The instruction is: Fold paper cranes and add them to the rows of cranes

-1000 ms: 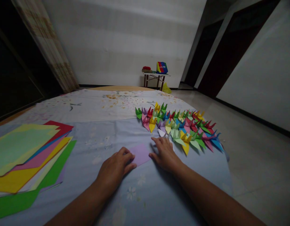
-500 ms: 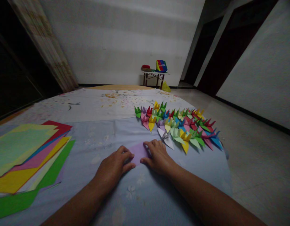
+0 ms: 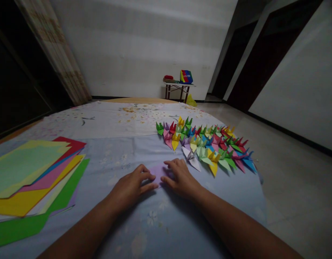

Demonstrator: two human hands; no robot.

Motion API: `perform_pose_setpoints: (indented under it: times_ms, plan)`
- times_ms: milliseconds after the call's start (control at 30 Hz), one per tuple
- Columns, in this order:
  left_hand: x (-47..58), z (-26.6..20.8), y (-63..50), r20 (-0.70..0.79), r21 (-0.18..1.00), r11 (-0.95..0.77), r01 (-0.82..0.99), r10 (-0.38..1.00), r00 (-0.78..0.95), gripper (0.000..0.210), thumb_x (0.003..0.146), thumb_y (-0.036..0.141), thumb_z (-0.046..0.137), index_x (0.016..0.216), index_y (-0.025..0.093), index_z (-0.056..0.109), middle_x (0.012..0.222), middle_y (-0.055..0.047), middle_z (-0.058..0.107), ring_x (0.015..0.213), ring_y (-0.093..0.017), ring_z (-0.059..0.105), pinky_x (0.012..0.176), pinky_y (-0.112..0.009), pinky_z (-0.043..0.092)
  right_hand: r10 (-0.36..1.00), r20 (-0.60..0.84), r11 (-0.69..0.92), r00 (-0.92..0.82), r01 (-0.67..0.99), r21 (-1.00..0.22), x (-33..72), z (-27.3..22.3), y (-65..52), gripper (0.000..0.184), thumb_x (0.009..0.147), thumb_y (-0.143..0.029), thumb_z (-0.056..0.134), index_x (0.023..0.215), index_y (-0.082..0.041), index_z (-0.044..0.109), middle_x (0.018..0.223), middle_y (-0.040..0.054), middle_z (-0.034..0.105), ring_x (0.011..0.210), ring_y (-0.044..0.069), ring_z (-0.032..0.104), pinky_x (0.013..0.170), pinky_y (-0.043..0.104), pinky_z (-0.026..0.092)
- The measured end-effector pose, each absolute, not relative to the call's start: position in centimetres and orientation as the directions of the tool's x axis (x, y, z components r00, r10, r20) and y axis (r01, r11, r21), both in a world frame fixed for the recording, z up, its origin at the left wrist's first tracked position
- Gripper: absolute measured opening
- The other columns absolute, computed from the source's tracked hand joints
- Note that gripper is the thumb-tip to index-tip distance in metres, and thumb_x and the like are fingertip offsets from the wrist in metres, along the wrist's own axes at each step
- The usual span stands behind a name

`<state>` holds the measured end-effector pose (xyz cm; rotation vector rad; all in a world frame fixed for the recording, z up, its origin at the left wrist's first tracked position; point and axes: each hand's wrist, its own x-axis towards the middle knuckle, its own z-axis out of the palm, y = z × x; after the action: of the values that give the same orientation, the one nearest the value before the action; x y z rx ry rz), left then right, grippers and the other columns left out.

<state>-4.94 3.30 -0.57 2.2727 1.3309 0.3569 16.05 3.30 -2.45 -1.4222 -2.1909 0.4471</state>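
Observation:
A small purple sheet of origami paper (image 3: 157,170) lies on the blue cloth in front of me, partly covered by my fingers. My left hand (image 3: 135,183) grips its left side, thumb and forefinger at the edge. On the opposite side my right hand (image 3: 180,177) has the paper between its curled fingers and thumb. Just beyond the right hand stand several folded paper cranes (image 3: 202,153) in many colours, set close together in rows. The nearest is a pale white-lilac crane (image 3: 192,159).
A fanned stack of coloured paper sheets (image 3: 33,169) lies at the left. The blue tablecloth (image 3: 155,233) meets a white floral cloth (image 3: 109,118) farther back. Beyond the round table, a small side table (image 3: 179,85) by the wall carries a colourful bag (image 3: 186,76).
Both hands stay on the purple paper. The left hand's fingers have shifted slightly right, closer to the right hand, and the camera view has moved a little.

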Motion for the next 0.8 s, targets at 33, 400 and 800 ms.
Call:
perform_pose_setpoints:
  times_ms: [33,400,800]
  plan:
    - [-4.8,-0.7,3.2,0.005,0.509,-0.418,0.753,0.876,0.483,0.032,0.08,0.05,0.05,0.102,0.03,0.062,0.109,-0.002,0.055,0.091,-0.019,0.059,0.079,-0.031,0.044,0.912,0.2,0.41,-0.359,0.764,-0.499,15.7,-2.4,3.3,0.051,0.075,-0.038,0.062,0.12,-0.018,0.048,0.104,0.0099,0.049,0.099,0.024,0.042,0.088,0.039,0.036]
    - [-6.0,-0.9,3.9,-0.037,0.573,-0.406,0.712,0.855,0.517,0.045,0.068,0.047,0.064,0.111,0.032,0.059,0.115,-0.001,0.054,0.098,-0.021,0.057,0.086,-0.032,0.041,0.931,0.156,0.361,-0.33,0.768,-0.529,18.6,-1.8,4.2,0.033,0.079,-0.027,0.057,0.112,-0.021,0.056,0.104,0.0084,0.053,0.1,0.022,0.045,0.089,0.038,0.036]
    - [-5.3,-0.7,4.0,-0.034,0.561,-0.321,0.763,0.912,0.409,0.083,0.054,0.042,0.072,0.128,0.027,0.037,0.126,-0.005,0.048,0.109,-0.026,0.052,0.087,-0.034,0.042,0.777,0.001,0.545,-0.629,0.671,-0.502,16.1,-0.8,7.4,0.069,0.066,-0.043,0.07,0.126,-0.02,0.047,0.119,0.0105,0.048,0.112,0.025,0.041,0.097,0.041,0.033]
